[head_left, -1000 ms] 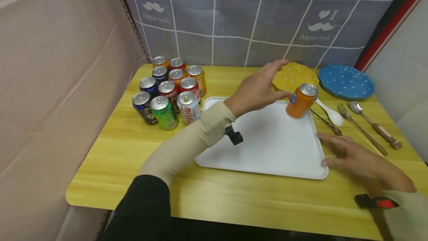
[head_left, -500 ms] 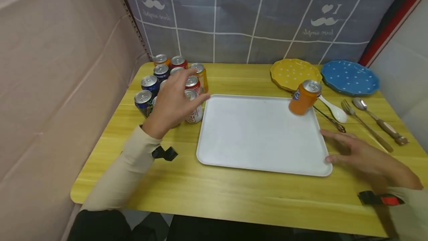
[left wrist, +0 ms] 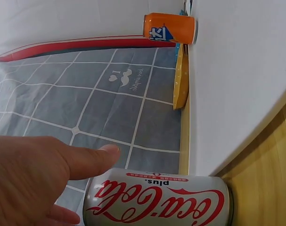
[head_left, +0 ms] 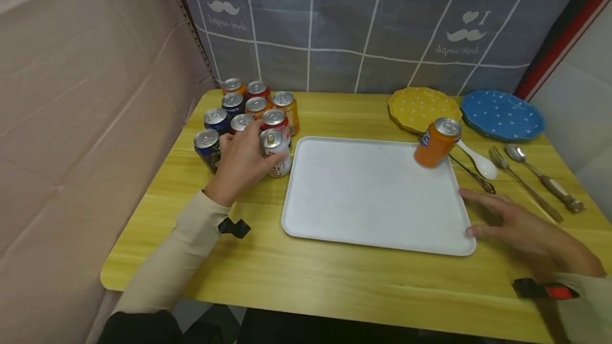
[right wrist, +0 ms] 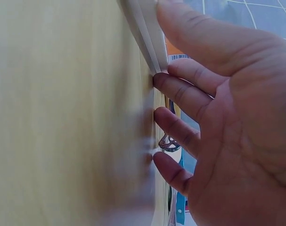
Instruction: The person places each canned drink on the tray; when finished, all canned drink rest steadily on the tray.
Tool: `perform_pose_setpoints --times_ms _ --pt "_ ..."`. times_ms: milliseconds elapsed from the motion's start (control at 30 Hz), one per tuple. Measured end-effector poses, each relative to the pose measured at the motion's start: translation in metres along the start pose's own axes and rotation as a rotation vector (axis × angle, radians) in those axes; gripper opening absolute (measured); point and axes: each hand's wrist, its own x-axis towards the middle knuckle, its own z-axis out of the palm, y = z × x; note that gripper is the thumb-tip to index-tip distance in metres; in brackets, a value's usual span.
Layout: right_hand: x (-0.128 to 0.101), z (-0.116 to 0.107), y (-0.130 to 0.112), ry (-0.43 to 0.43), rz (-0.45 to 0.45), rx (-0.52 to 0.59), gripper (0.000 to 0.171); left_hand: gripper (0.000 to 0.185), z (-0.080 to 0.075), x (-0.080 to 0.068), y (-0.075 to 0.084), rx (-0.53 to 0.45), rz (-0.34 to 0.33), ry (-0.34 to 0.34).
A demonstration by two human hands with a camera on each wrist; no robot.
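My left hand is among the cans at the table's left, its thumb across the front of a white Coca-Cola can. In the left wrist view, that can stands just beside the outstretched thumb; the other fingers are mostly out of view. The hand hides the green can seen earlier. My right hand touches the right edge of a white tray with fingertips and thumb, fingers extended. In the right wrist view, the thumb lies at the tray rim. An orange soda can stands on the tray's back right corner.
More soda cans crowd the table's back left. Behind the tray lie a yellow dotted plate and a blue one. To its right are a white spoon, a fork and a metal spoon.
My left hand has swung left from beside the orange can, over the tray, and lowered among the cans by the white one. The right hand stays at the tray's edge.
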Motion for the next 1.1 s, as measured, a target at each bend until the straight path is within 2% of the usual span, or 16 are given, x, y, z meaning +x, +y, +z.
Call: perform_pose_setpoints --times_ms 300,600,800,900,1000,1100 --pt "0.0 0.002 -0.002 0.002 0.003 -0.006 0.089 0.076 0.015 -0.002 -0.002 0.114 -0.023 0.029" --pt "-0.001 0.001 -0.001 0.014 -0.008 -0.029 0.089 0.07 0.019 -0.004 -0.003 0.045 -0.002 0.082" --pt "-0.001 0.001 0.0 0.016 -0.004 -0.002 0.089 0.08 0.009 -0.006 0.01 -0.04 0.07 0.136" --pt "-0.001 0.002 0.001 0.028 -0.015 -0.022 0.089 0.079 0.001 -0.004 0.021 -0.183 0.083 0.079" --pt "-0.001 0.001 0.0 0.03 -0.024 -0.033 0.089 0.077 -0.004 0.001 0.035 -0.372 0.07 -0.046" --pt "-0.001 0.001 0.001 0.031 -0.037 -0.033 0.089 0.076 0.0 0.009 0.05 -0.468 0.075 -0.149"
